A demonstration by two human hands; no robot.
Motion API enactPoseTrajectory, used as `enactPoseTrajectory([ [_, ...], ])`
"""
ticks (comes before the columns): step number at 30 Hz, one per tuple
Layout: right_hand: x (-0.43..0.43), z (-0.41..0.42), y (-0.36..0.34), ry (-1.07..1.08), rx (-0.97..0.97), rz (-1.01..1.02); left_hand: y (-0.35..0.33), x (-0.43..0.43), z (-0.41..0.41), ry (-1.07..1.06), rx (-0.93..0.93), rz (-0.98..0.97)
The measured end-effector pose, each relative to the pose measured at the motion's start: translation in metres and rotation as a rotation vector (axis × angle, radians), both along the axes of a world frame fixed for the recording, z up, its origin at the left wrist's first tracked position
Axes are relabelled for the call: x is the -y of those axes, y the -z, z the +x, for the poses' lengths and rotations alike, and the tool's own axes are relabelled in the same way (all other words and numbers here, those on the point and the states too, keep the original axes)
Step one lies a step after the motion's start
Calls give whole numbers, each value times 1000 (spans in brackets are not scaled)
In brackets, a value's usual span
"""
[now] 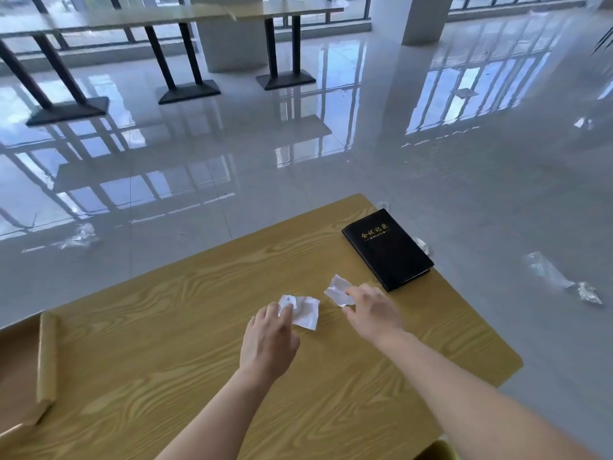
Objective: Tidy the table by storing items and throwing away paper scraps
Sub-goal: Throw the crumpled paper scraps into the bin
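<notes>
Two crumpled white paper scraps lie on the wooden table (166,327). My left hand (268,340) rests its fingertips on the left scrap (303,312), fingers spread, not closed around it. My right hand (373,310) pinches the right scrap (336,290) between thumb and fingers; the scrap still touches the tabletop. A black notebook (388,250) with gold lettering lies shut near the table's far right corner, just beyond my right hand.
A chair back (46,356) with a rounded top rail stands at the table's left edge. Clear plastic wrappers (564,280) and small paper bits lie on the glossy floor to the right and left. Other tables stand far back.
</notes>
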State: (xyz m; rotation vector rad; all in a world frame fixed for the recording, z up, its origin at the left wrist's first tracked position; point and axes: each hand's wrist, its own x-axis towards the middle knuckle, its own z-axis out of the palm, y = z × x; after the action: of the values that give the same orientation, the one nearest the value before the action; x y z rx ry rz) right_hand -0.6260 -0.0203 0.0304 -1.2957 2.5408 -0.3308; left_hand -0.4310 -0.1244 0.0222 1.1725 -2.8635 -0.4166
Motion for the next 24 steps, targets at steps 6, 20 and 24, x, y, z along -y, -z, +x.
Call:
enactPoseTrajectory([
  [6,38,-30,21,-111,-15,71,21,19,-39,-42,4,32],
  [20,48,-40,71,-204,-73,67,46,42,-63,-44,182,73],
  [24,43,-43,73,-166,-39,31,44,41,-61,-32,146,61],
])
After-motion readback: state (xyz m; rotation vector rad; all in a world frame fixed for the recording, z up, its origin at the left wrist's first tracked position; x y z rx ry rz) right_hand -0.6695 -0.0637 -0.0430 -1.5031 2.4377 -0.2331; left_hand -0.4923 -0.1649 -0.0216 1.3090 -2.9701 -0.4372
